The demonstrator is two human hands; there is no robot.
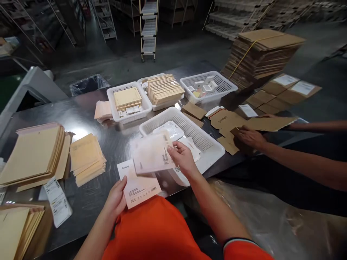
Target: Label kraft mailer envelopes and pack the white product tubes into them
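My left hand [117, 198] grips a flat white printed packet [141, 191] by its left edge, thumb on top. The packet has dark lettering and a barcode, and it tilts just above my orange shirt. My right hand [183, 158] pinches a pale pinkish packet [151, 151] at its right end. That second packet has small print and overlaps the top of the first; its left side is blurred. Behind my right hand stands a white perforated basket [208, 135], tilted in view, with white wrapped packs [170, 129] inside. Its near part is partly hidden by my right hand and the packet.
Padded envelopes lie in stacks [32, 151] and a smaller pile [87, 155] on the left, beside a label strip [57, 202]. Three baskets line the far side, one with small boxes [207, 86]. At right, a co-worker's hands [251, 138] handle cardboard [267, 123].
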